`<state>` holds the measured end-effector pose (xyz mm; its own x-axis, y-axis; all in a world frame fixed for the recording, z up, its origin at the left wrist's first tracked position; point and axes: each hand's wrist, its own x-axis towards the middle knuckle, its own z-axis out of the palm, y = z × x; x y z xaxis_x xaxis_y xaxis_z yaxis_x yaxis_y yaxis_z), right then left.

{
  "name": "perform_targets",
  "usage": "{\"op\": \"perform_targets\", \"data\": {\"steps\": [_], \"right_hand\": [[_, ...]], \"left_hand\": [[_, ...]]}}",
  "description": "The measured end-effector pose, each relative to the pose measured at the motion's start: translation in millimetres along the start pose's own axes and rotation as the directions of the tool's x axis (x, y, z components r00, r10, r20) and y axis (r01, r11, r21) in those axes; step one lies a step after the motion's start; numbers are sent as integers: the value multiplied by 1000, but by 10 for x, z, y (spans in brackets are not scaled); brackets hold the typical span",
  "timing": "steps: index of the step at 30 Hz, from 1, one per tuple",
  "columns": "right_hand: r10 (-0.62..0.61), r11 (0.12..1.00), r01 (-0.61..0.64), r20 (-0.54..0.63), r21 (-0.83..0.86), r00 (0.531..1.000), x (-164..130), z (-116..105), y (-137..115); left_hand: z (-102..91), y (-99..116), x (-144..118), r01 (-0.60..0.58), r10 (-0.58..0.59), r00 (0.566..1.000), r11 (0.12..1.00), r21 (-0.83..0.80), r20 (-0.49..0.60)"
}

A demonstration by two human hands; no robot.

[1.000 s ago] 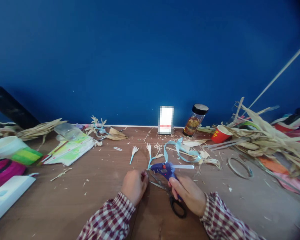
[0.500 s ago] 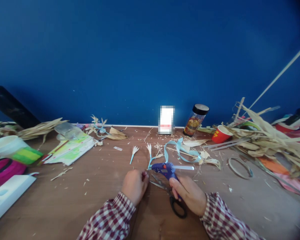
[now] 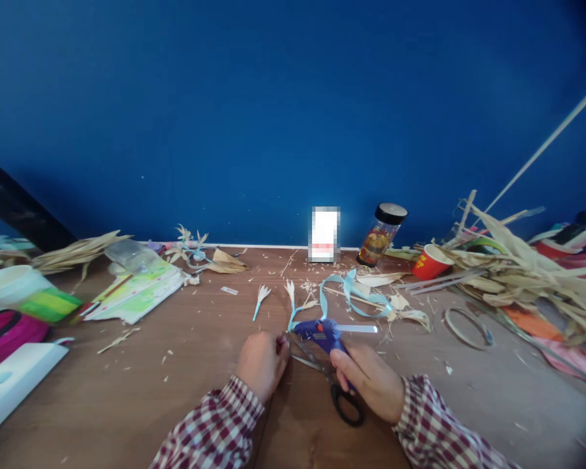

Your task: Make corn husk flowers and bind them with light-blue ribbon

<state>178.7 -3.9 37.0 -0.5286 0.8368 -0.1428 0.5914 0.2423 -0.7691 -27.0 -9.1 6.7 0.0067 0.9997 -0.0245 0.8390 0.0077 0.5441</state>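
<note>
In my right hand [image 3: 366, 378] is a blue hot glue gun [image 3: 320, 333], gripped by its handle, with a pale glue stick [image 3: 359, 328] jutting from its back. Its nozzle points left, close to my left fingertips. My left hand [image 3: 264, 365] is closed in a pinch at the lower end of a blue-stemmed corn-husk flower [image 3: 292, 306]; the exact grip is partly hidden. Scissors [image 3: 344, 404] with black handles lie under the glue gun, blades towards my left hand. A second husk flower [image 3: 260, 303] lies beyond my left hand. Light blue ribbon [image 3: 351, 293] curls behind the gun.
At the back stand a blurred white upright object [image 3: 325, 234], a black-lidded bottle [image 3: 381, 234] and a red paper cup [image 3: 430, 262]. Dried husks [image 3: 517, 267] pile up on the right. A white power strip [image 3: 22, 381] and painted paper [image 3: 137, 290] lie left. Scraps litter the table.
Almost nothing differs. Both hands, the glue gun and the flower hold their places, while the view shifts very slightly.
</note>
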Motion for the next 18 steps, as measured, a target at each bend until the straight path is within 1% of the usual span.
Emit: {"op": "perform_targets", "data": {"steps": [6, 10, 15, 18], "right_hand": [[-5, 1000, 5, -45, -12, 999, 11, 28, 35], [-7, 1000, 6, -13, -25, 1000, 1, 6, 14], [-11, 1000, 11, -65, 7, 998, 23, 24, 4], [-11, 1000, 11, -60, -12, 998, 24, 33, 15]], "left_hand": [[0, 1, 4, -8, 8, 1000, 1000, -10, 4], [-11, 14, -1, -10, 10, 1000, 1000, 2, 13], [-43, 33, -16, -8, 7, 1000, 1000, 26, 25], [-49, 29, -17, -23, 22, 999, 999, 28, 33]]}}
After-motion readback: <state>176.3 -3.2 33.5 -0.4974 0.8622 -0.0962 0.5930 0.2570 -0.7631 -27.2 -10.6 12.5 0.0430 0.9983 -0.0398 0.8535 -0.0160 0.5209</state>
